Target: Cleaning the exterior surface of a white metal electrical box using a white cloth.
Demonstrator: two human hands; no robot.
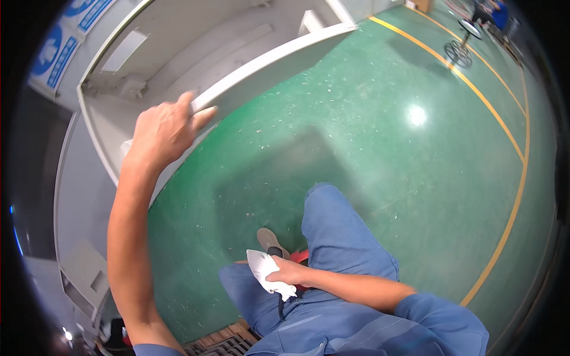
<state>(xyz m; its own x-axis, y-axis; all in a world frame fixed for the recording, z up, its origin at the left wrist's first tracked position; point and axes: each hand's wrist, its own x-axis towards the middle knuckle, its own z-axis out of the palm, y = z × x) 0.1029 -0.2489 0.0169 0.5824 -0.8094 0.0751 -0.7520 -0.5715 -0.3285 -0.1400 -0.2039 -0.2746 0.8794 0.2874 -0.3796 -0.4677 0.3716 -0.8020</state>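
The left hand [169,127] is held part-curled at the near rim of a large white shell [255,65], with two digits spread apart over the edge. Contact appears to be made there, but the hand is blurred, and whether the rim is gripped or only touched cannot be told. The shell is probably being steadied or felt along by that edge, as the rim offers the handiest hold.

In the right hand [288,272], a white cloth [261,270] is closed on firmly and bunched, with one flap left sticking out past the fingers. It is held low over the lap, well apart from the shell, perhaps so that it is kept clean and within reach.

The shell is tilted, its hollow side turned up; a rectangular cut-out [123,52] is seen near its far left edge, and a small white upright piece [312,24] by its far right corner. What it is carried by is hidden.

Below, the green floor [415,178] is scattered with pale flecks and marked by yellow lines [504,124]. Toward the upper right, a round-topped stool [460,47] and a person in blue [499,15] are seen; at the upper left, blue-and-white signs [56,56] are mounted.
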